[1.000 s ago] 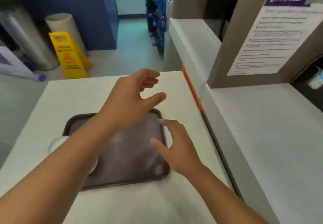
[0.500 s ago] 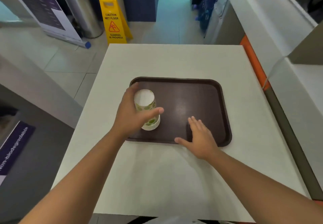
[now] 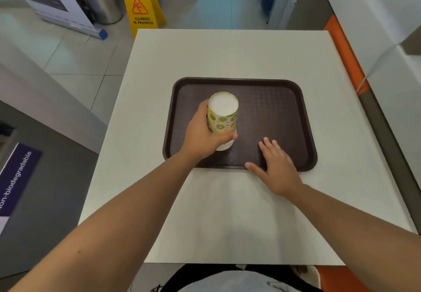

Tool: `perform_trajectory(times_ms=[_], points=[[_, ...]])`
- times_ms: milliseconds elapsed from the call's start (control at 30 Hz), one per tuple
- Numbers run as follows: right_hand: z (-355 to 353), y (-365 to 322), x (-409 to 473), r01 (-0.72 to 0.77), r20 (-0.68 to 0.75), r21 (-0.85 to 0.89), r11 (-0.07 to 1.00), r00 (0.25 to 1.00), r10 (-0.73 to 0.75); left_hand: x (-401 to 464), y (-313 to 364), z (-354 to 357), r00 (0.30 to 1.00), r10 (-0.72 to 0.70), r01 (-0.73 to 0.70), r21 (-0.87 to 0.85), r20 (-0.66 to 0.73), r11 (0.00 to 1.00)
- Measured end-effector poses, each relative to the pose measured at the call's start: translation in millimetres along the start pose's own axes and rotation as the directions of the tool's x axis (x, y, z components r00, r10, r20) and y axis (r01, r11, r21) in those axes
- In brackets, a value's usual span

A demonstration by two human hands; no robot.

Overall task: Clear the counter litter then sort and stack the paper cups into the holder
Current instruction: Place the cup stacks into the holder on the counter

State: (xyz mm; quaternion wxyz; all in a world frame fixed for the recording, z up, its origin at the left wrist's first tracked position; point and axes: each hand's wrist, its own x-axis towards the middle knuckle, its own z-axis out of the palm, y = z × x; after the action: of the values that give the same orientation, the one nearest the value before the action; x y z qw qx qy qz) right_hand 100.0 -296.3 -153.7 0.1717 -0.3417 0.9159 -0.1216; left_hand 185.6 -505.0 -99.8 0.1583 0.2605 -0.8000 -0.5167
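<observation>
A stack of upside-down paper cups (image 3: 222,118), white with green and yellow fruit prints, stands on the left half of a dark brown tray (image 3: 273,109). My left hand (image 3: 202,134) is wrapped around the stack from the left, thumb across its front. My right hand (image 3: 276,168) lies flat with fingers spread on the tray's near edge, right of the cups, holding nothing. The tray rests in the middle of a white square counter (image 3: 227,54). No cup holder is in view.
A yellow wet-floor sign (image 3: 140,4) stands on the tiled floor beyond the counter's far left corner. A grey bin with a purple "Non-biodegradable" label (image 3: 16,182) is at the left. A white counter with an orange edge (image 3: 341,47) runs along the right.
The view dropped onto the counter. My left hand went from hovering open to gripping the cup stack on the tray. My right hand settled flat on the tray's near edge.
</observation>
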Motion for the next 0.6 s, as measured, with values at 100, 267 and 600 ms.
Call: perform_trajectory(times_ms=[100,267,600], points=[[1.2,2.1,1.4,0.001,-0.008,0.003,1.000,1.000,-0.001,5.7,-3.5,4.4,0.999,-0.026,0.025,0.030,0.024,0.999],[2.9,3.7,0.0,0.002,-0.017,0.021,1.000,1.000,-0.001,6.6,-14.1,10.3,0.999,-0.039,0.037,0.072,0.025,0.997],[2.0,4.3,0.9,-0.003,-0.014,0.008,1.000,1.000,0.004,1.7,-12.9,23.2,1.000,-0.005,0.007,0.093,-0.021,0.996]])
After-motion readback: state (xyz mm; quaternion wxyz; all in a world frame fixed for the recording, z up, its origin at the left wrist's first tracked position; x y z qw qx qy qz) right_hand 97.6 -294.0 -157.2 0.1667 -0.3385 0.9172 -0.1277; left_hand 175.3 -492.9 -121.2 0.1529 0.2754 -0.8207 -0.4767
